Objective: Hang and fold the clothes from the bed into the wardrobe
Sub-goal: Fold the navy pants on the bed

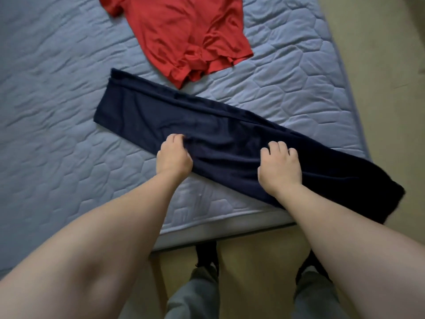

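Gripping left hand [174, 157]: fingers curled, we pinch the navy garment [207, 127] at its near edge;
right hand [279, 168]: curled fingers bunch the same edge;
navy garment: long folded strip slantwise on the bed [57, 111], right end draped off;
red polo shirt [184, 31]: beyond, apart

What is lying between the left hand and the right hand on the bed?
In the head view, only the navy garment stretches between the left hand and the right hand; both grip its cloth.
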### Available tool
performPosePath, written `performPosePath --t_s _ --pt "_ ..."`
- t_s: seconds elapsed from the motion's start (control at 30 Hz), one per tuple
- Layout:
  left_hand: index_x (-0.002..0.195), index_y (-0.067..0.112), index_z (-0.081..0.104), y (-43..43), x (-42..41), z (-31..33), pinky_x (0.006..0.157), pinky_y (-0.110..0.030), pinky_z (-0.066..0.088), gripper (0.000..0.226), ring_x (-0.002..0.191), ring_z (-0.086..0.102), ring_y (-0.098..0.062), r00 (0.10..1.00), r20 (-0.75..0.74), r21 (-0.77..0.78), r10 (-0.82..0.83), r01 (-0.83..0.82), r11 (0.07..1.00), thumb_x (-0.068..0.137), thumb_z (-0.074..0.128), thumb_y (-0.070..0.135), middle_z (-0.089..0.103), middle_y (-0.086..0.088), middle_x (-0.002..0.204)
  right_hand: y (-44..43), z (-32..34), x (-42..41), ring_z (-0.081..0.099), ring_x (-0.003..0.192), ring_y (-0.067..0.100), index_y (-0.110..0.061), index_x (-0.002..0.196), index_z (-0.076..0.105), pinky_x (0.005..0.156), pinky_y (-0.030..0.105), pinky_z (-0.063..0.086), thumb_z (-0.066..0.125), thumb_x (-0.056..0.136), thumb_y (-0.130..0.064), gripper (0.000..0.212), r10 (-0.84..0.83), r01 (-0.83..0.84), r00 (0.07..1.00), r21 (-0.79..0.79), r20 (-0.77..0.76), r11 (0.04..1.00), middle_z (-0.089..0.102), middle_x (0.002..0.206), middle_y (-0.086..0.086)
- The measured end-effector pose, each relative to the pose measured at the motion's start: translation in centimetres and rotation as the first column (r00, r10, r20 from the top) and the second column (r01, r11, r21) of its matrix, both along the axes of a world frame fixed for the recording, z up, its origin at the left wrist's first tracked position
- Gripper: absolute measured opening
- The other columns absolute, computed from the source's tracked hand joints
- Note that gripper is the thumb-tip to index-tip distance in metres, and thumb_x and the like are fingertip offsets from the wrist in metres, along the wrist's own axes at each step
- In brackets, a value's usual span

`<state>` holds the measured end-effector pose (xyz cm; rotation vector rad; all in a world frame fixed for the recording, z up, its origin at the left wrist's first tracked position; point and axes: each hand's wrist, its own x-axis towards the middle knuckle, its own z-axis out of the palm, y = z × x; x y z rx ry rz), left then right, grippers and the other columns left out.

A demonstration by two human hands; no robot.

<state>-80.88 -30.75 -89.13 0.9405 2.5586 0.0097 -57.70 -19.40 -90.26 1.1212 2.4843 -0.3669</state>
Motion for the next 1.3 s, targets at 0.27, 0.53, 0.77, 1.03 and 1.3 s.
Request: performPosePath --t_s 0.27,0.53,0.77,1.03,1.3 --pt "0.150 0.009 0.034 2.6 -17.9 -3.5 0.111 -0.047 0.033 0.050 0.141 0.035 -0.031 0.990 -0.138 -0.042 -0.038 0.032 0.999 0.104 0.041 0.029 0.031 -0.007 0.159 -3.2 -4.7 -15.5 0.012 0.151 0.033 -0.010 0.156 0.021 0.118 0.054 0.016 0.029 0.104 -0.041 0.061 -0.109 0.107 0.985 -0.023 -0.131 0.994 0.017 0.164 0.013" --pt "0.157 0.012 0.019 4.4 -25.2 -9.5 0.117 -0.053 0.023 0.071 0.151 0.017 -0.032 0.959 -0.125 -0.140 0.255 -0.271 0.952 0.102 0.032 0.055 0.020 -0.008 0.165 -4.0 -11.5 -21.4 -0.007 0.151 0.040 -0.024 0.158 -0.004 0.113 0.069 -0.007 0.008 0.101 -0.055 0.067 -0.251 0.258 0.959 0.034 -0.130 0.966 -0.003 0.166 0.016" --pt "0.160 0.019 -0.002 5.0 -25.9 -12.3 0.119 -0.061 0.003 0.083 0.154 -0.006 -0.026 0.959 -0.046 -0.119 0.281 -0.284 0.951 0.097 0.019 0.070 -0.006 -0.001 0.168 -3.7 -13.0 -21.6 -0.007 0.151 0.039 -0.024 0.159 -0.002 0.113 0.068 -0.011 0.006 0.099 -0.060 0.070 -0.236 0.250 0.965 0.125 -0.118 0.960 -0.003 0.165 0.016" --pt "0.160 0.021 0.005 5.9 -27.0 -12.9 0.119 -0.059 0.012 0.069 0.154 0.005 -0.025 0.965 -0.134 -0.009 0.226 -0.229 0.973 0.103 0.022 0.055 -0.003 0.003 0.168 -2.8 -12.6 -22.2 0.000 0.152 0.039 -0.021 0.158 0.013 0.113 0.070 -0.008 0.013 0.101 -0.055 0.067 -0.241 0.262 0.958 0.139 -0.155 0.955 0.012 0.164 0.018" --pt "0.131 0.006 0.047 7.5 -30.4 -10.3 0.101 -0.054 0.042 0.039 0.124 0.050 -0.043 0.896 -0.415 -0.154 -0.155 0.098 0.983 0.093 0.047 0.000 0.047 -0.018 0.140 1.1 -11.6 -23.0 0.042 0.113 0.035 -0.017 0.121 0.055 0.102 0.058 0.027 0.044 0.097 -0.018 0.026 -0.326 0.402 0.885 0.193 -0.332 0.895 0.051 0.120 0.014"
